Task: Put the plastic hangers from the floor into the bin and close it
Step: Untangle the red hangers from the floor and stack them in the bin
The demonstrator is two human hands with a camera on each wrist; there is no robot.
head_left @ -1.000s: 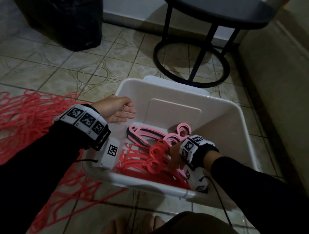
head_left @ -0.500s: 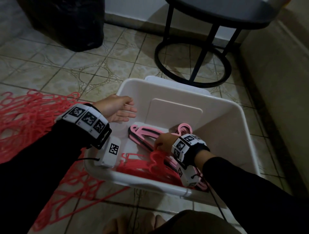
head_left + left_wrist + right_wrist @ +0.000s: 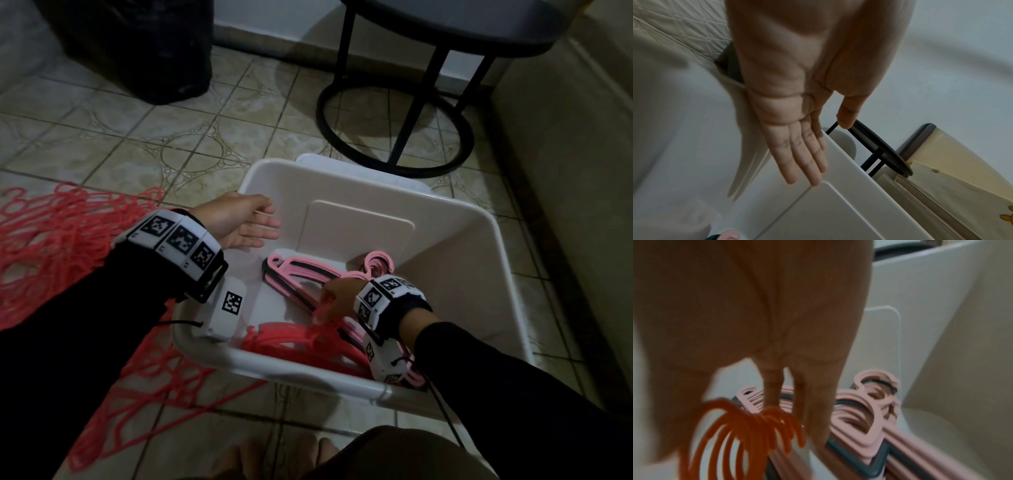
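Note:
A white bin (image 3: 496, 240) stands open on the tiled floor. Inside it lie pink hangers (image 3: 301, 270) and a bunch of red hangers (image 3: 291, 339). My right hand (image 3: 339, 294) is down in the bin. Its fingers (image 3: 772, 391) point straight down onto the pink hangers (image 3: 875, 410), with the red hangers' hooks (image 3: 748, 426) blurred beside the palm. My left hand (image 3: 253, 222) hovers flat and empty over the bin's far left corner, fingers (image 3: 797, 154) straight. A tangled pile of red hangers (image 3: 51, 240) lies on the floor to the left. The white lid (image 3: 363, 168) lies behind the bin.
A black round side table (image 3: 394, 137) stands just beyond the bin. A black bag (image 3: 144, 51) sits at the far left. A beige upholstered side (image 3: 565, 171) runs along the right. My bare feet (image 3: 281, 459) are at the bin's near edge.
My right hand has moved left and farther into the bin, and the red hangers' hooks have come down with it. The left hand has hardly moved.

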